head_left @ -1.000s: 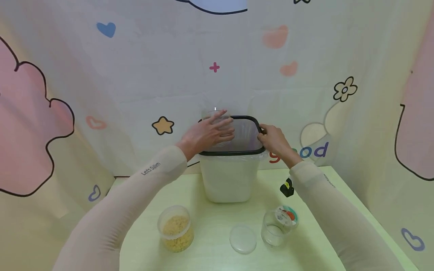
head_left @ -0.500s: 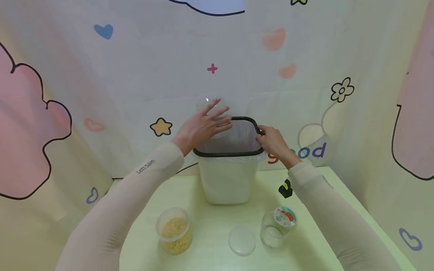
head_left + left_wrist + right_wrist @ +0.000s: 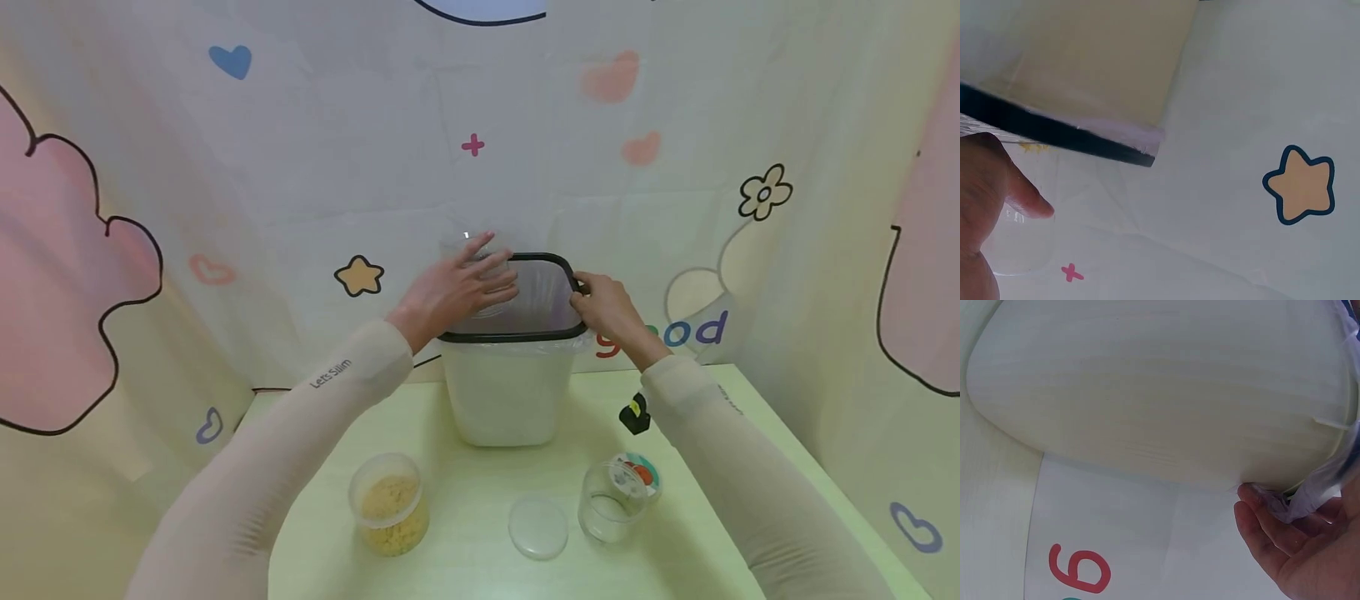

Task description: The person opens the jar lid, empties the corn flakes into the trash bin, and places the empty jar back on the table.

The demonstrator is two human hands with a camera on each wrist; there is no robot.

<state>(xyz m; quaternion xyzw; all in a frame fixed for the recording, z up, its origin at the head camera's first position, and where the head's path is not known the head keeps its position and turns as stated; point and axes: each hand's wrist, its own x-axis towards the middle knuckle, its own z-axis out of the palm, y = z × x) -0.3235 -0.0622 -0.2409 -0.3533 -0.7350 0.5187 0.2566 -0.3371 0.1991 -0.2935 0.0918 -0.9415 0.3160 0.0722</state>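
Observation:
A white trash bin with a black rim and a thin plastic liner stands at the back of the table. Over its opening my left hand holds a clear plastic jar, bottom up and tilted, fingers spread along its side. The left wrist view shows the thumb against the jar, with small yellow bits near its mouth. My right hand grips the bin's right rim, pinching the liner against it in the right wrist view.
In front stand a clear tub of yellow crumbly pieces, a translucent round lid and an open clear jar. Behind that jar lies a lid with a coloured label. A small black object sits near the right sleeve. A printed curtain hangs close behind the bin.
My left hand and the jar rose a little above the bin, then came back down towards its opening. The right hand stays on the rim.

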